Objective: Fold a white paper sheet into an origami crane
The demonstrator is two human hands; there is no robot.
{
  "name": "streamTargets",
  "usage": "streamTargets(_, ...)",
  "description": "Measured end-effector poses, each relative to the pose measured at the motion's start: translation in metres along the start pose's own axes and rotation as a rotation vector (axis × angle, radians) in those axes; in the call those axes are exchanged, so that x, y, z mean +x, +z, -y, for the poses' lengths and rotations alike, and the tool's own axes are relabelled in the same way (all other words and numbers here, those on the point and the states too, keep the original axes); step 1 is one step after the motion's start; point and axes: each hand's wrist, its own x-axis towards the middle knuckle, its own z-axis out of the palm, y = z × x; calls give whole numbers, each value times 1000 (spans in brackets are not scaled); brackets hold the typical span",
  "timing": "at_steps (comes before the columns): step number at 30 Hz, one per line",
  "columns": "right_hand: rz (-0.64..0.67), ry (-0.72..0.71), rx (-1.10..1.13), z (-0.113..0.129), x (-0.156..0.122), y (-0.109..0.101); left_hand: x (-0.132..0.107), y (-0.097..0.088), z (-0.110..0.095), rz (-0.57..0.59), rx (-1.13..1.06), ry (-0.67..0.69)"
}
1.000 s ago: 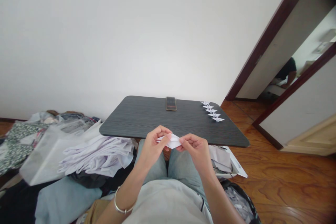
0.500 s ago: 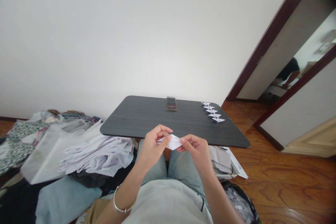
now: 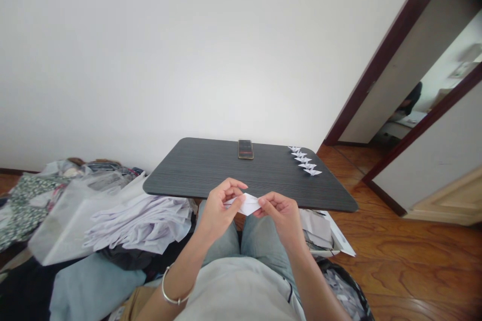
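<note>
1. Grip: the left hand point(image 3: 222, 208) and the right hand point(image 3: 280, 216) are close together, each pinching one end of a folded strip of white paper point(image 3: 246, 204) between thumb and fingers. The paper is held in the air above the knees, just in front of the near edge of the table point(image 3: 196, 173), not touching it.
2. Tearing: the paper is thin, so a sharp pull between the two pinches could rip it or spoil a crease.
3. Slipping: a loosened pinch could let the layers spring open, or let the strip drop between the legs in pale denim point(image 3: 259, 243).
4. Table edge: the knuckles are near the table's rounded edge, and a bump there could jolt the fold.
5. Far side: the tabletop has open room around the phone point(image 3: 245, 149). The row of small paper cranes point(image 3: 304, 159) sits close to the right edge, where a careless sleeve could sweep it off.
6. Sides: a heap of white sheets point(image 3: 139, 223) crowds the left forearm, and loose papers point(image 3: 316, 230) lie under the table's right end. The wooden floor point(image 3: 399, 261) is farther right, beyond the black bag of scraps point(image 3: 341, 291).
</note>
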Motion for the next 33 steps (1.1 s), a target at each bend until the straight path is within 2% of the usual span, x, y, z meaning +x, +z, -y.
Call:
streamTargets(6, 9, -2, -25, -1, 1, -1, 0, 0, 1, -11, 44, 21)
streamTargets(14, -4, -73, 28, 1, -5, -6, -1, 2, 3, -64, 94, 57)
streamTargets(33, 31, -46, 14, -7, 0, -10, -2, 2, 7, -101, 278, 145)
